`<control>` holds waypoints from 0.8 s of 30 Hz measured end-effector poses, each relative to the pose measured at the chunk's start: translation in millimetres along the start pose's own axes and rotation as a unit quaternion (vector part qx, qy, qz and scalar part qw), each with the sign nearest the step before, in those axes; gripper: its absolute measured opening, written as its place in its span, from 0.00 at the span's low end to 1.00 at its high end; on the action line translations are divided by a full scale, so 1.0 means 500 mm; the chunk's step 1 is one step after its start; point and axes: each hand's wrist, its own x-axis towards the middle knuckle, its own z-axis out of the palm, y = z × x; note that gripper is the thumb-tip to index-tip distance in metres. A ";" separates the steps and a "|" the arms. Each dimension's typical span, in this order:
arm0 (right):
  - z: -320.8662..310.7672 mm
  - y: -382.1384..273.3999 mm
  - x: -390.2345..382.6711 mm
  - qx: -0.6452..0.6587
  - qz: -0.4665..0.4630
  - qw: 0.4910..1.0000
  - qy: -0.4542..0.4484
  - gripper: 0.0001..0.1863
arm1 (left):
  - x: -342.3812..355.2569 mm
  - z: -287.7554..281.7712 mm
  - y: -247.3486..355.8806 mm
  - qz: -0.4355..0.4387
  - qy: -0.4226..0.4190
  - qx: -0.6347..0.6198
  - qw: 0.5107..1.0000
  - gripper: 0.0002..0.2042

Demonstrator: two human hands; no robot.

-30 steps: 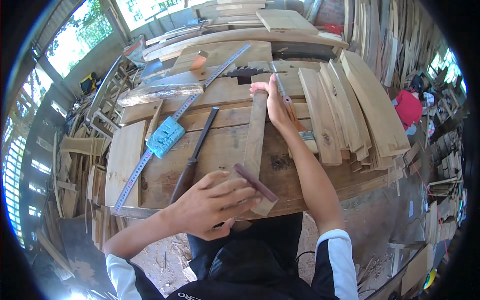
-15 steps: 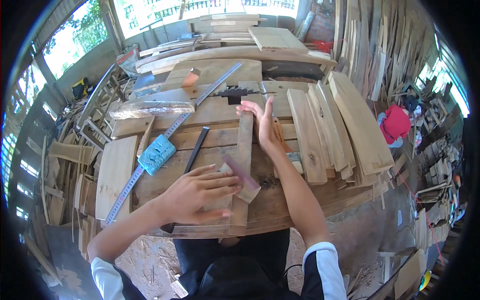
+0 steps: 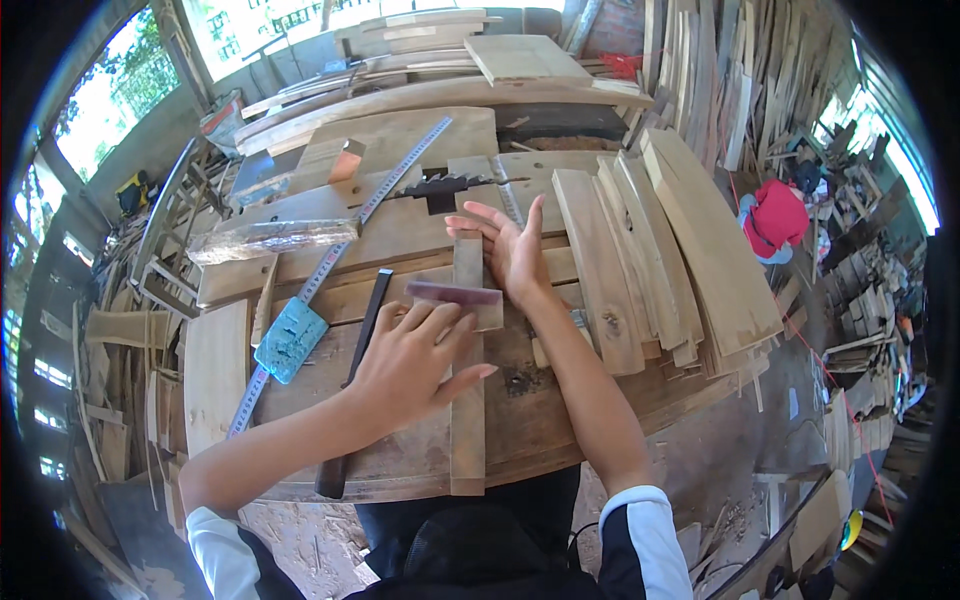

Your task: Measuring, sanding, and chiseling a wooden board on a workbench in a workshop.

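A narrow wooden strip (image 3: pixel 467 400) lies lengthwise on the workbench in front of me. My left hand (image 3: pixel 412 362) presses bent fingers on a sanding block (image 3: pixel 455 293), a small wooden piece with a purple-brown face, set crosswise over the strip; its thumb sticks out to the right. At the strip's far end my right hand (image 3: pixel 516 258) is open, fingers stretched, its palm side against or close to the wood. Left of the strip lies a dark metal bar (image 3: pixel 375 315), partly behind my left hand. A toothed saw blade (image 3: pixel 445 187) shows in a slot beyond my right hand.
A blue block (image 3: pixel 290 340) sits on a long steel ruler (image 3: pixel 325 265) at left, near a plastic-wrapped bundle (image 3: pixel 272 240). Several boards (image 3: pixel 600 270) lie at right, with stacked planks (image 3: pixel 430 100) at the back. Wood scraps (image 3: pixel 860 350) litter the right side.
My left hand and the sanding block have moved away from me along the strip, and the block has turned more squarely across it. The right hand stays by the far end.
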 end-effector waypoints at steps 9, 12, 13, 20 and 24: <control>0.003 0.018 -0.008 0.008 -0.018 0.999 0.032 0.58 | 0.096 0.051 -0.062 -0.073 0.019 -0.009 0.997 0.33; 0.002 0.018 -0.014 -0.090 -0.066 0.992 0.058 0.56 | 0.096 0.079 -0.063 -0.060 0.053 -0.025 0.996 0.35; -0.003 0.016 -0.012 -0.142 -0.091 0.983 0.069 0.55 | 0.097 0.095 -0.060 -0.060 0.066 -0.015 0.996 0.36; 0.103 -0.106 -0.247 -0.353 -0.297 0.883 0.086 0.38 | 0.094 0.109 -0.064 -0.081 0.075 -0.007 0.994 0.36; 0.185 -0.051 -0.479 -0.558 -0.175 0.810 0.050 0.48 | 0.095 0.121 -0.072 -0.093 0.097 -0.042 0.990 0.37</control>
